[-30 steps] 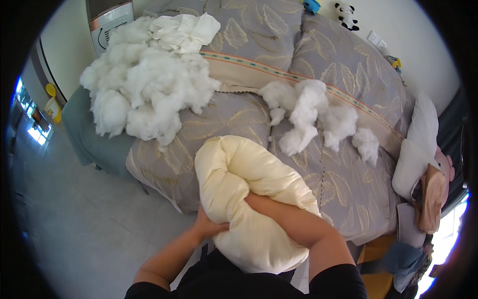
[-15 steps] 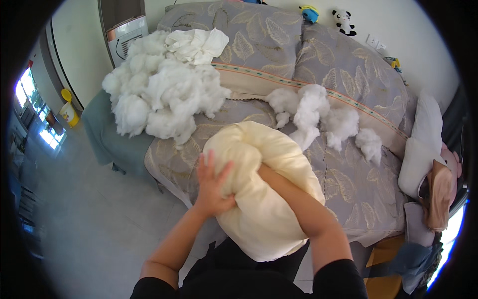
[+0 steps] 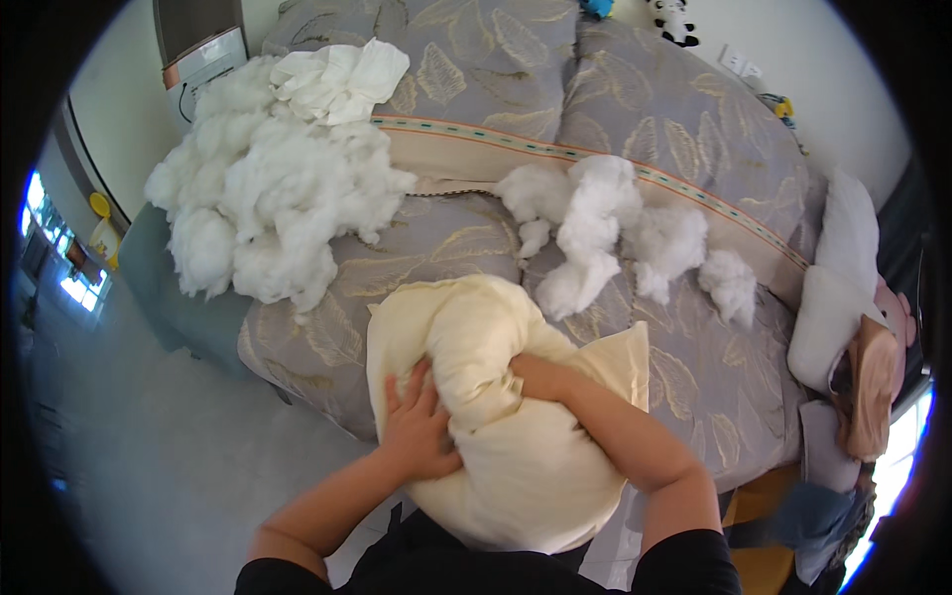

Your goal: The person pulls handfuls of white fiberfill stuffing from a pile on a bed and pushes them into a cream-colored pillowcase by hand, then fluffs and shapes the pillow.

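A plump cream pillow (image 3: 531, 481) stands bunched up against my body at the front of the sofa, its middle folded into a thick roll and one corner sticking out at the right. My left hand (image 3: 417, 426) presses on its left side with the fingers spread. At the pillow's middle, my right hand (image 3: 536, 376) reaches into a fold or opening of the cloth. Fabric hides its fingers, so what they hold does not show. Beyond the pillow, several loose tufts of white stuffing (image 3: 585, 233) lie on the seat.
A big heap of white fluffy filling (image 3: 278, 188) covers the sofa's left end, with a crumpled white cloth (image 3: 342, 79) on top. The grey leaf-patterned sofa (image 3: 694, 397) spreads ahead. White cushions (image 3: 828, 307) and a brown cloth (image 3: 870, 387) are piled at the right.
The pillow has come lower and its corner now sticks out at the right. My right hand has drawn partly out of the fold. My left hand has slid down the pillow's side. The view has shifted.
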`<state>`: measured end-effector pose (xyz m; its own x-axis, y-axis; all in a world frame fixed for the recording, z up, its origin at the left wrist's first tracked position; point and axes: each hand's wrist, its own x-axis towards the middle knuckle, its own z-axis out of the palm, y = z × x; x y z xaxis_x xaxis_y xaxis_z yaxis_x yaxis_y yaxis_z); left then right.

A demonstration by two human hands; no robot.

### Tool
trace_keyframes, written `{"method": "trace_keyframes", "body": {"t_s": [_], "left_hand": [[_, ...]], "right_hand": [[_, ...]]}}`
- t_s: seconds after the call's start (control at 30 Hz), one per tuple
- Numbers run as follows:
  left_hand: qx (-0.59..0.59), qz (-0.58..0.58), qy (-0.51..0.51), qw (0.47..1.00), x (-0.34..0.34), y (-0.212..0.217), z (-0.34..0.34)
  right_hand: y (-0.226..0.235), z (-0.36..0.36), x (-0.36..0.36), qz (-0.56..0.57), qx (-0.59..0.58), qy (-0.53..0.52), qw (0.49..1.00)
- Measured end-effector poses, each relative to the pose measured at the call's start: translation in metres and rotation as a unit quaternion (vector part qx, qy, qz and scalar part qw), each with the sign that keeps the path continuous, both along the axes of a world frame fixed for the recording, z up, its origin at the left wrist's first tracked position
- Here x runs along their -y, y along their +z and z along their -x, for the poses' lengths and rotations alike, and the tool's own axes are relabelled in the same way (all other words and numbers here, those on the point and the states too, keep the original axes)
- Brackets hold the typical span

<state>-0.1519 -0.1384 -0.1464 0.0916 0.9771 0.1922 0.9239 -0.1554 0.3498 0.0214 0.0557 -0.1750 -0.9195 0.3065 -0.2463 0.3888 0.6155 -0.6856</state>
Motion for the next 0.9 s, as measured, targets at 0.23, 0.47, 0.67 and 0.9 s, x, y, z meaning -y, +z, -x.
{"method": "trace_keyframes", "body": {"t_s": [0.23, 0.47, 0.67, 0.9], "left_hand": [[0.157, -0.189, 0.104, 0.964, 0.02, -0.047, 0.032], [0.091, -0.169, 0.089, 0.977, -0.007, 0.02, 0.056], [0.139, -0.281, -0.023, 0.949, 0.02, 0.092, 0.04], [-0.082, 0.022, -0.111, 0.99, 0.003, 0.017, -0.009]], "right_hand": [[-0.031, 0.119, 0.048, -0.086, -0.047, 0.026, 0.995], [0.007, 0.137, 0.005, -0.113, -0.137, -0.181, 0.967], [0.099, 0.01, 0.062, -0.28, -0.304, -0.26, 0.873], [-0.004, -0.014, 0.087, 0.288, -0.038, -0.275, 0.917]]}}
